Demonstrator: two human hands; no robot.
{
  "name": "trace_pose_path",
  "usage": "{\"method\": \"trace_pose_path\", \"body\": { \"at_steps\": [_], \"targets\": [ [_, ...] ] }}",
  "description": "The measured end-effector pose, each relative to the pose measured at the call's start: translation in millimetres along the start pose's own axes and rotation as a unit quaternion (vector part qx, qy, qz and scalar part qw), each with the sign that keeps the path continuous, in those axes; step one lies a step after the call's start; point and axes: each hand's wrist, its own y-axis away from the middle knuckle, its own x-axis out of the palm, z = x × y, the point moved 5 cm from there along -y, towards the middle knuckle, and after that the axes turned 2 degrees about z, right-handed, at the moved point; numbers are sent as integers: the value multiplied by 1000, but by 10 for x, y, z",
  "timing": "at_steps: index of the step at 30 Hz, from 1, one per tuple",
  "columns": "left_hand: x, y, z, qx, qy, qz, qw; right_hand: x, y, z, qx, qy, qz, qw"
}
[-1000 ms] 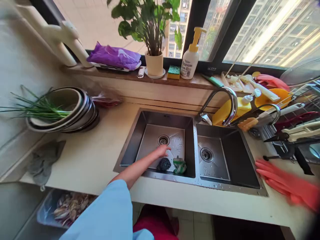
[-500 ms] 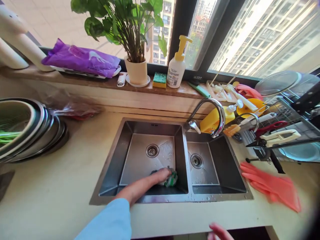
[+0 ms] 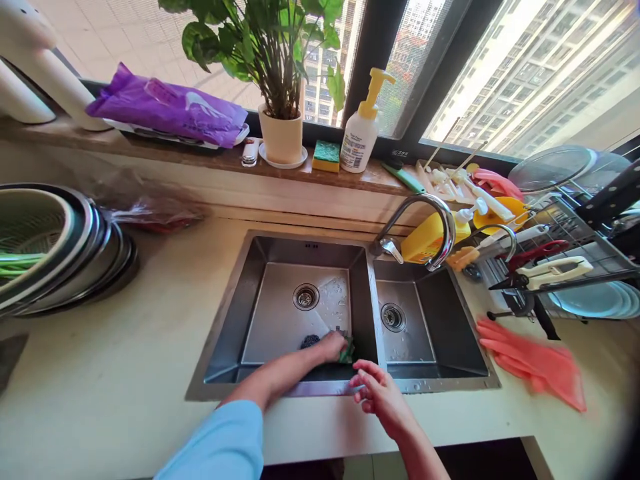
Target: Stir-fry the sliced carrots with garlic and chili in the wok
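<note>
My left hand [image 3: 331,347] reaches into the left basin of the steel double sink [image 3: 280,313] and closes over a green and white cloth [image 3: 348,349] at the basin's near right corner. A dark steel-wool scrubber [image 3: 309,341] lies just left of that hand. My right hand [image 3: 376,393] hovers over the sink's front rim, fingers loosely curled and apart, holding nothing. The curved faucet [image 3: 425,220] stands behind the divider between the two basins.
Stacked metal bowls [image 3: 75,253] with green stalks stand at the left. Pink rubber gloves [image 3: 533,360] lie right of the sink, a dish rack [image 3: 575,267] behind them. On the sill are a potted plant [image 3: 283,137], soap pump bottle [image 3: 359,137], sponge [image 3: 325,155] and purple bag [image 3: 165,110].
My left hand moved from the scrubber near the drain to the cloth and closed on it. My right hand came up into view at the sink's front rim.
</note>
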Motion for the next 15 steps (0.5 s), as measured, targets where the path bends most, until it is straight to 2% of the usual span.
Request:
{"method": "trace_pose_path", "body": {
  "at_steps": [2,4,7,9,10,11,12,13,14,15],
  "targets": [
    [-248,95,-28,-8,6,-41,999,-140,-91,-65,35,-28,-57,997],
    [-496,253,-149,2,17,-87,996,-164,-224,-101,80,-69,-77,991],
    [-744,586,-501,45,33,-133,989,14,-465,-68,120,-157,-15,980],
    [-788,823,-750,91,49,-136,985,159,-601,12,105,-198,38,974],
    [-786,931,-845,118,76,-136,981,213,-651,56,91,-210,55,972],
    [-796,1027,-882,124,137,-161,969,250,-686,96,77,-218,64,971],
    [-814,1109,-854,105,212,-211,948,273,-707,128,67,-226,67,969],
    [-821,1178,-766,65,298,-275,912,287,-715,155,58,-235,67,968],
    [-797,1234,-639,7,386,-334,860,298,-710,177,51,-244,68,966],
    [-730,1259,-513,-54,467,-363,804,310,-695,193,46,-252,69,964]
  ]
}}
